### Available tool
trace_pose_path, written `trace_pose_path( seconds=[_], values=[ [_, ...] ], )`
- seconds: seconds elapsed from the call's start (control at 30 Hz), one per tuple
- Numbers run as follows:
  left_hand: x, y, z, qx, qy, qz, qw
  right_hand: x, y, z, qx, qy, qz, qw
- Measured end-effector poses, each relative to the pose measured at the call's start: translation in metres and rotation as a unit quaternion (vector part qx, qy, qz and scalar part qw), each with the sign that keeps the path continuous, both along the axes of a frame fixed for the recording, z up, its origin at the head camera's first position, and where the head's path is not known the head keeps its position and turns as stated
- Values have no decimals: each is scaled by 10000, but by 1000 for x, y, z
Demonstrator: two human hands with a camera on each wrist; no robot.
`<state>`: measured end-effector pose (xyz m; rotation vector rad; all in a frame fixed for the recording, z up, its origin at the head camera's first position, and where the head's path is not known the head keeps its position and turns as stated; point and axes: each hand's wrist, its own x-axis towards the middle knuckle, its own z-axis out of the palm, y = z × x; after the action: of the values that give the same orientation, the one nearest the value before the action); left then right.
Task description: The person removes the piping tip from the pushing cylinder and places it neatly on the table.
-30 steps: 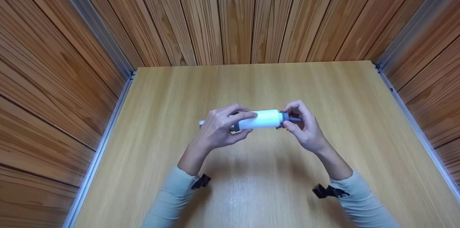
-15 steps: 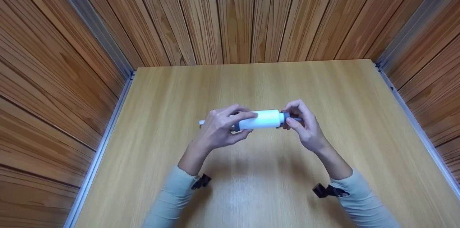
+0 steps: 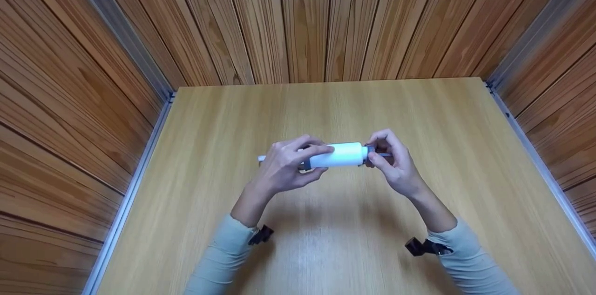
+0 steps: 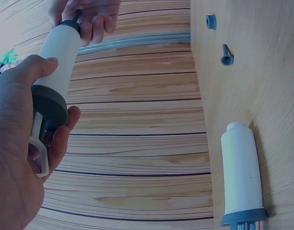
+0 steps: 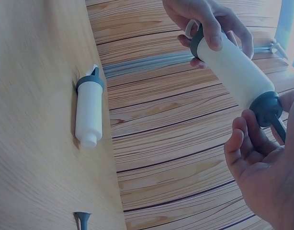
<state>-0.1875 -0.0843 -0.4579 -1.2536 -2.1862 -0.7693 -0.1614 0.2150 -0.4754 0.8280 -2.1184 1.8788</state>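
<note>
Above the table, a white syringe-like tube is held nearly level in the head view, with dark grey-blue ends. My left hand grips it around the dark collar end, thumb and fingers on the white barrel. A pale loop handle sticks out beside that palm in the left wrist view. At the other end, my right hand pinches the dark cap between thumb and fingers. A thin nozzle projects from this cap toward the right palm.
A second white tube with a blue-grey collar lies on the table in the wrist views. Two small blue-grey pieces, a short cap and a cone-shaped nozzle, lie farther along. Wood-panelled walls enclose the table.
My right thumb and fingers have shifted slightly around the dark cap, the thumb moving a little rightward and then back. My left hand and the white barrel stay almost still.
</note>
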Motion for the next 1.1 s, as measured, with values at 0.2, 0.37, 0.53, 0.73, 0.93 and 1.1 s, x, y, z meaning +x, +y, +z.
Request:
trace_pose_path(
  seconds=[0.2, 0.37, 0.53, 0.73, 0.93, 1.1],
  values=[
    [-1, 0, 0, 70, 38, -8, 10000, 0, -1, 0, -172, -24, 159, 9997],
    [0, 0, 0, 107, 17, -10, 9999, 0, -1, -1, -222, -110, 219, 9995],
    [-1, 0, 0, 105, -18, -21, 9999, -1, 1, -4, -385, 15, 425, 9984],
    [-2, 0, 0, 120, -8, -55, 9999, -3, 3, -6, -644, 143, 625, 9959],
    [-4, 0, 1, 84, 4, -20, 10000, -5, 4, -7, -664, 300, 588, 9956],
    [-5, -1, 0, 109, -28, -28, 9999, -8, 5, -9, -748, 337, 703, 9941]
  ],
)
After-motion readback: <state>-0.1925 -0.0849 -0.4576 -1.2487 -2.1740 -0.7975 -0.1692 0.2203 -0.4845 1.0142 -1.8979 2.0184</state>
